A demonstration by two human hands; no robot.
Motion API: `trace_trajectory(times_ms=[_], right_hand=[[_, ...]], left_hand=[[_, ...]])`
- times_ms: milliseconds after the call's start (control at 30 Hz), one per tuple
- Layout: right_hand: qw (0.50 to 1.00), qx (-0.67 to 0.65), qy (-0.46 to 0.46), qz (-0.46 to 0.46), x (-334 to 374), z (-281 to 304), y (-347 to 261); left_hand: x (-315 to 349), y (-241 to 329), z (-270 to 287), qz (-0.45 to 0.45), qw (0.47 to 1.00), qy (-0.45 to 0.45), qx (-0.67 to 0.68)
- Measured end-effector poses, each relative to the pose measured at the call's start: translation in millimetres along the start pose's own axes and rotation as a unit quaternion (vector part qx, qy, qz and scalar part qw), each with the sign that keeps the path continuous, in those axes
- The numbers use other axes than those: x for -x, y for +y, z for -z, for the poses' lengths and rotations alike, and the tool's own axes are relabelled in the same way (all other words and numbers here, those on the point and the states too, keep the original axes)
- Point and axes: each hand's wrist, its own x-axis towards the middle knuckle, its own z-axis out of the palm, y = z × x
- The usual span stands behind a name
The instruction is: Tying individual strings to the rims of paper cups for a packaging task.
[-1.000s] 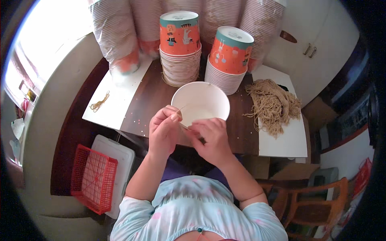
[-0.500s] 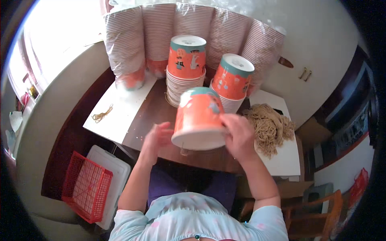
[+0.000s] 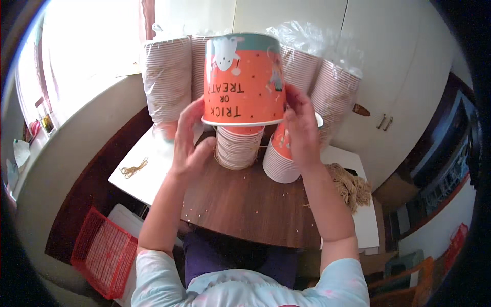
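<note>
An orange paper bucket (image 3: 245, 77) with a teal band hangs upside down, its white rim lowest, over the middle stack of nested buckets (image 3: 237, 148). My right hand (image 3: 303, 125) grips its right side near the rim. Against its lower left side rest the fingers of my left hand (image 3: 189, 138), the thumb spread away below the rim. The bucket hides the top of the middle stack, which has cord around its lower part. Just right of that stands a shorter stack of upturned buckets (image 3: 281, 163), partly behind my right hand.
Tall plastic-wrapped bucket stacks (image 3: 166, 84) line the back of the brown and white table (image 3: 245, 204). A small cord bundle (image 3: 134, 168) lies at the left, a heap of tan cord (image 3: 350, 187) at the right. Below left is a red basket (image 3: 102, 253); a wooden chair (image 3: 409, 284) stands lower right.
The bucket has gone up and forward, from low over the table to above the middle stack. My left hand, apart from it before, now touches its left side. The view has tilted upward.
</note>
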Motion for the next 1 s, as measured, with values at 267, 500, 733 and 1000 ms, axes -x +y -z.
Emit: trace_trajectory(times_ms=[267,500,733,1000], right_hand=[[0.982,0.138,0.027,0.128,-73,29,69],[0.935,0.351,0.001,-0.046,-20,55,171],[0.775,0.625,-0.080,-0.049,18,49,99],[0.692,0.718,-0.062,-0.029,-1,138,65]], left_hand=[[-88,-81,-23,0.016,0.993,0.102,-0.057],[-31,-198,-49,0.163,0.972,0.005,-0.169],[14,-191,-42,0.148,0.957,0.006,-0.251],[46,-98,-127,0.122,0.969,-0.078,-0.201]])
